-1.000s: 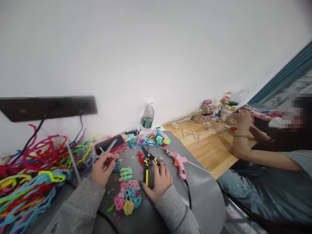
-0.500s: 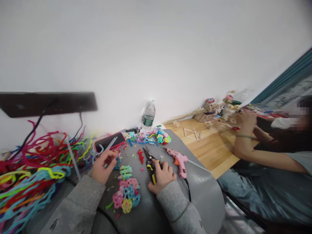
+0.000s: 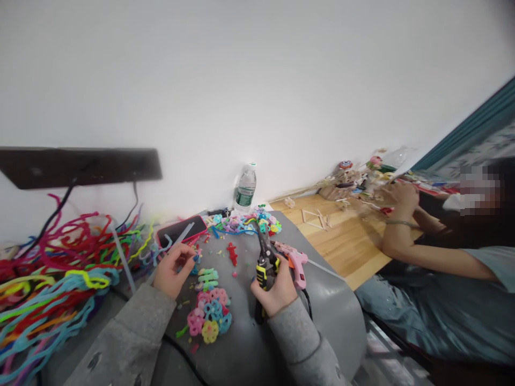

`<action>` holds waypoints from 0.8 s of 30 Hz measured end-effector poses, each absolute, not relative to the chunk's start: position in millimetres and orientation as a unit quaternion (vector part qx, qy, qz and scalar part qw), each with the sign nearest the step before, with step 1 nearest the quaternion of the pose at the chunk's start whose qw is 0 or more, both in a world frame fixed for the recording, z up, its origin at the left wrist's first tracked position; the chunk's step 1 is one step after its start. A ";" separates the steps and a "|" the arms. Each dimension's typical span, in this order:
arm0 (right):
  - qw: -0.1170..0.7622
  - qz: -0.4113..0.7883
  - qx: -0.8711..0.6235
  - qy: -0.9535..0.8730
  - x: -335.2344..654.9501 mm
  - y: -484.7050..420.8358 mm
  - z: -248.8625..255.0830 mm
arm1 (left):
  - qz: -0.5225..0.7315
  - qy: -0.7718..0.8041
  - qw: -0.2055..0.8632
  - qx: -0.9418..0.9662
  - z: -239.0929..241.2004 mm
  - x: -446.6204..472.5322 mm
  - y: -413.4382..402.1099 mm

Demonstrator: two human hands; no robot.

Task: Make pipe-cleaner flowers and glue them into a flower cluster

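Note:
My right hand (image 3: 276, 292) is wrapped round the yellow-and-black handles of a pair of cutters (image 3: 265, 257), lifted off the grey table (image 3: 249, 354) with the jaws pointing away from me. My left hand (image 3: 173, 271) pinches a small light-blue piece of pipe cleaner (image 3: 192, 258) between thumb and fingers. Between my hands lie a green looped piece (image 3: 208, 277) and a cluster of pink, blue and yellow pipe-cleaner flowers (image 3: 209, 319). A small red figure (image 3: 232, 253) lies further back.
A pink glue gun (image 3: 293, 262) lies right of the cutters, its cord running off the table. A heap of coloured pipe cleaners (image 3: 52, 279) fills the left. A phone (image 3: 181, 229), more flowers (image 3: 245, 222) and a water bottle (image 3: 245, 188) stand behind. Another person (image 3: 438, 279) works at a wooden table on the right.
My right hand closed on the cutters lying on the table and lifted them upright. My left hand kept its pinch in about the same place.

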State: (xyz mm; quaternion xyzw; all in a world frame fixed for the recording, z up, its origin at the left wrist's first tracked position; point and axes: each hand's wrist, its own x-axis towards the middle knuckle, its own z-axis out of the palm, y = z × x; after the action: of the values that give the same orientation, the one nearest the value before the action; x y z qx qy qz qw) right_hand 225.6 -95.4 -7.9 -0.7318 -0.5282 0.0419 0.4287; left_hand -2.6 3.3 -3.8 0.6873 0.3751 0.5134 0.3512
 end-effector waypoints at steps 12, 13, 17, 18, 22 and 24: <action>0.377 0.108 -0.655 -0.646 175.2 -97.6 -1.4 | 0.548 0.325 0.561 0.528 -1.7 16.5 -13.4; 0.366 0.100 -0.659 -0.650 173.0 -97.6 -3.2 | 0.554 0.323 0.565 0.519 -0.6 17.4 -14.1; 0.355 0.091 -0.663 -0.653 171.3 -97.2 -4.6 | 0.565 0.312 0.589 0.486 1.7 17.8 -15.5; 0.355 0.091 -0.664 -0.651 171.6 -97.0 -4.2 | 0.562 0.310 0.596 0.482 1.6 17.4 -15.6; 0.342 0.086 -0.671 -0.652 172.5 -95.6 -3.8 | 0.561 0.303 0.602 0.480 -0.4 15.4 -15.3; 0.334 0.091 -0.674 -0.652 172.9 -94.6 -4.1 | 0.560 0.303 0.603 0.480 -0.9 14.9 -14.9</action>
State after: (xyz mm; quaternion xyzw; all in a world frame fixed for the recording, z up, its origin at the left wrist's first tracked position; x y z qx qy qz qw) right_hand 172.9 -94.6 -4.1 -0.6744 -0.6521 0.0911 0.3341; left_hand 14.9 -14.9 -0.9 0.4801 0.3031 0.5604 0.6030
